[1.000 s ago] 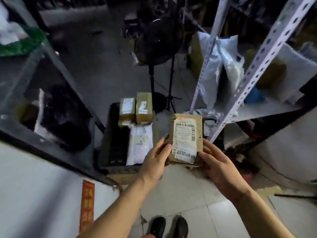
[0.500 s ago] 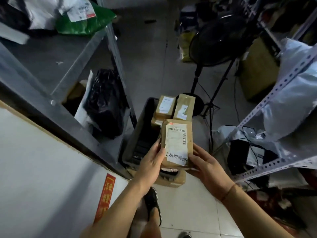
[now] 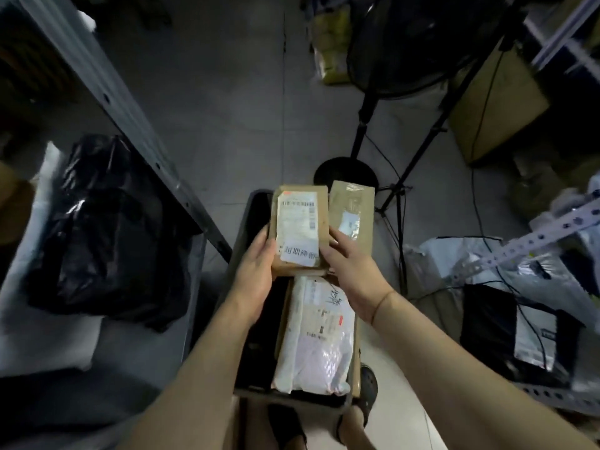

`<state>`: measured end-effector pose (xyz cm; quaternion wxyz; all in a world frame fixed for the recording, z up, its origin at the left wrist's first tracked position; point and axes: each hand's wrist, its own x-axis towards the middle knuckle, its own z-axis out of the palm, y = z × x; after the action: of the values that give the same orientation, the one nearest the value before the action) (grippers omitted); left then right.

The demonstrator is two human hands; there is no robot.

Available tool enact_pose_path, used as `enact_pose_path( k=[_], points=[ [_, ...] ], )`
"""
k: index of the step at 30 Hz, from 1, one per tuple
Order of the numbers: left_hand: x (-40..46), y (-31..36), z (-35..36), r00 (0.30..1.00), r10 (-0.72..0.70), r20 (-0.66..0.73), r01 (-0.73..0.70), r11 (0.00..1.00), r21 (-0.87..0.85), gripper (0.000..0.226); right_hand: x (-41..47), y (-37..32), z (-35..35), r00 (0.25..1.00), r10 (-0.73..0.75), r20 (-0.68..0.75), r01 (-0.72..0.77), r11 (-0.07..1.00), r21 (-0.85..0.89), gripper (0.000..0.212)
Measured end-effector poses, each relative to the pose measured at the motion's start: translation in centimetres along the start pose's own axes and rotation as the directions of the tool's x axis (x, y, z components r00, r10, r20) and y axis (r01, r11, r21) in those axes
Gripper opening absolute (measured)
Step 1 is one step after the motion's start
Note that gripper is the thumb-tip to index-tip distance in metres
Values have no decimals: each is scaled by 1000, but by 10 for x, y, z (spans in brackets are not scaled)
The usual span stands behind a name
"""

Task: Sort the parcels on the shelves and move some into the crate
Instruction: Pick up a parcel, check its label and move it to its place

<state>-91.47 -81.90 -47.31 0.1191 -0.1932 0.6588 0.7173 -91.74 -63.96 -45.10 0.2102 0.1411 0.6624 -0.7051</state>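
Brown labelled parcel (image 3: 298,230) held over dark crate (image 3: 251,219) of parcels.

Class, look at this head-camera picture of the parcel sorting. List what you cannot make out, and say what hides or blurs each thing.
- Label text on the held brown parcel: head view, too blurred to read.
- Brown parcel underneath it: covered by the held one, the left hand and the right hand.
- Crate interior, left side: too dark to see.
- Black bag contents: opaque plastic.
- White mailer writing: blurred.
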Motion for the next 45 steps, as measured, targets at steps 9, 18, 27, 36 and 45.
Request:
enact_pose_path(
  k=[9, 18, 27, 36, 45],
  points=[
    [151, -3, 4, 997, -61, 50, 56, 992, 110, 38, 140, -7, -14, 994, 38, -100, -48, 994, -100, 40],
    [175, -4, 18, 995, -9, 97, -6, 988, 153, 40, 167, 6, -29, 985, 30, -172, -50, 992, -112, 36],
    [171, -22, 11, 996, -37, 80, 16, 971, 238, 39, 163, 19, -25, 969, -32, -243, -5, 989, -149, 49],
    [174, -15, 7, 997, -29, 77, 0, 934, 358, 40, 166, 24, -22, 956, -60, -288, -7, 974, -224, 48],
    [160, -7, 4, 995, 49, 83, -89, 797, 598, 43, 151, 12, -19, 950, -146, -276, 8, 895, -446, 45]
  ],
)
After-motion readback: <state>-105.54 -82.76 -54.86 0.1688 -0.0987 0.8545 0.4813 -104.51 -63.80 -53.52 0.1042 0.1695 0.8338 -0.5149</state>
